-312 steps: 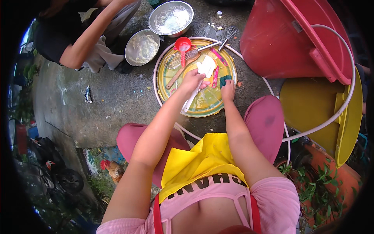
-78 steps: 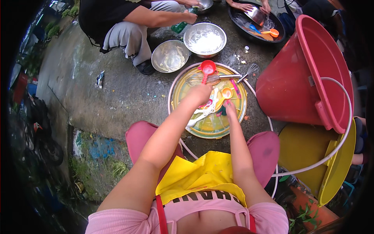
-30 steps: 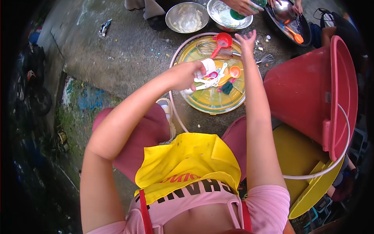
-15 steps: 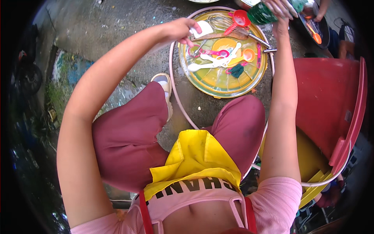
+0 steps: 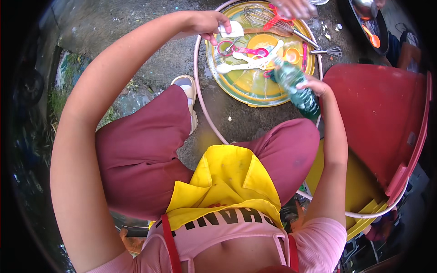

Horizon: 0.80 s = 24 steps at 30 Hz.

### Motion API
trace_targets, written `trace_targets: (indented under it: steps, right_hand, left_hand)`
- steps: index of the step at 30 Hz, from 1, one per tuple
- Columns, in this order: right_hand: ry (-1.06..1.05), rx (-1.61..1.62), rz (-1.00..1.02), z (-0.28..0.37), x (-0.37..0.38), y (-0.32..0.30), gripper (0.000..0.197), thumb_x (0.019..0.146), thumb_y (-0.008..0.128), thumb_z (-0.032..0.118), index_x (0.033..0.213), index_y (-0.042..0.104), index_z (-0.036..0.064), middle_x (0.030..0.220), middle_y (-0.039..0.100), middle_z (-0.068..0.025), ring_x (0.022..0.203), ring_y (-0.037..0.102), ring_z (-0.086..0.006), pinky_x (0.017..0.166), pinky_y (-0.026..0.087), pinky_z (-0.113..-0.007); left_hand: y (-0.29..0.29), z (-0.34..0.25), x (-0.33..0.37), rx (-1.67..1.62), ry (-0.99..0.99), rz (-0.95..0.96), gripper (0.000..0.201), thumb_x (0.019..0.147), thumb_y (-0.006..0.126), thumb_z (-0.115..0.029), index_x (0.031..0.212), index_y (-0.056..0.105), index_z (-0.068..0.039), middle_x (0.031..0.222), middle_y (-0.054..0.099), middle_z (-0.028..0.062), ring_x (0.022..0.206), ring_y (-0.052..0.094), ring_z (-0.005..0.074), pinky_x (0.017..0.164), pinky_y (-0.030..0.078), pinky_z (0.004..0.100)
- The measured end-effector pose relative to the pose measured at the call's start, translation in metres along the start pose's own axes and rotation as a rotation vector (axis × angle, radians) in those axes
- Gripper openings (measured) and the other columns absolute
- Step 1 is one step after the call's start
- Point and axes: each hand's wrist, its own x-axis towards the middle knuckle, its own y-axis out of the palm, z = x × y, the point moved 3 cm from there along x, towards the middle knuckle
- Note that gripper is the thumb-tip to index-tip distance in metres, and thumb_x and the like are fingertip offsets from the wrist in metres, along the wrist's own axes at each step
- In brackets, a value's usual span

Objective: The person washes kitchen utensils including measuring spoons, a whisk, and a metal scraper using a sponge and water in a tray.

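Note:
My left hand (image 5: 210,25) is closed on a small flat white scraper (image 5: 231,29) above the far left edge of a round yellow lid (image 5: 223,88). My right hand (image 5: 314,85) grips a green plastic bottle (image 5: 296,86), tilted and slightly blurred, over the lid's right edge. On the lid lie white plastic spoons (image 5: 248,67), a pink measuring spoon (image 5: 258,52), an orange measuring cup (image 5: 292,55), a wooden spoon (image 5: 280,31), a large wire whisk (image 5: 259,17) and a red scoop (image 5: 273,22). A smaller whisk (image 5: 331,52) crosses the right rim.
Another person's blurred hand (image 5: 293,8) hovers at the lid's far edge. A dark pan (image 5: 382,38) holding an orange spoon (image 5: 372,37) stands far right. A large red plastic tub (image 5: 378,123) is beside my right arm. A pale hose (image 5: 203,98) curves around the lid on wet concrete.
My right hand has brought the green bottle down and nearer, away from the other person's hand. My left hand, still on the scraper, has shifted slightly left and farther away.

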Motion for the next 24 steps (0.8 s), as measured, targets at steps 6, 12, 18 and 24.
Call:
trace_targets:
  steps: [6, 12, 18, 24]
  right_hand:
    - [0.326, -0.342, 0.210, -0.040, 0.017, 0.017, 0.055, 0.068, 0.070, 0.024, 0.115, 0.053, 0.0015, 0.103, 0.062, -0.0083, 0.096, 0.057, -0.0155, 0.088, 0.042, -0.028]
    - [0.303, -0.522, 0.250, -0.057, 0.032, 0.021, 0.059, 0.068, 0.071, 0.024, 0.120, 0.051, 0.0062, 0.107, 0.061, -0.0074, 0.098, 0.055, -0.0157, 0.089, 0.040, -0.027]
    - [0.173, -0.474, 0.255, -0.056, 0.037, 0.022, 0.077, 0.066, 0.073, 0.018, 0.132, 0.036, 0.0039, 0.120, 0.053, -0.0073, 0.107, 0.049, -0.0143, 0.095, 0.036, -0.027]
    - [-0.018, -0.298, 0.202, -0.029, 0.019, 0.022, 0.092, 0.058, 0.076, 0.008, 0.137, 0.029, 0.0049, 0.130, 0.045, -0.0058, 0.116, 0.042, -0.0149, 0.100, 0.030, -0.027]
  left_hand:
    - [0.002, 0.015, 0.010, 0.090, -0.087, 0.047, 0.032, 0.079, 0.040, 0.006, 0.107, 0.048, -0.007, 0.087, 0.047, 0.0054, 0.059, 0.060, 0.0094, 0.053, 0.044, 0.0203]
    - [0.000, 0.008, 0.016, 0.128, -0.102, 0.039, 0.032, 0.078, 0.040, 0.006, 0.106, 0.049, -0.007, 0.087, 0.047, 0.0050, 0.060, 0.060, 0.0105, 0.054, 0.044, 0.0213]
    - [-0.005, 0.013, 0.014, 0.120, -0.092, 0.023, 0.031, 0.078, 0.040, 0.005, 0.105, 0.049, -0.007, 0.087, 0.048, 0.0051, 0.059, 0.059, 0.0105, 0.054, 0.043, 0.0217]
    - [-0.015, 0.018, 0.013, 0.120, -0.107, -0.001, 0.032, 0.078, 0.039, 0.006, 0.105, 0.049, -0.008, 0.086, 0.049, 0.0047, 0.057, 0.058, 0.0095, 0.052, 0.043, 0.0217]
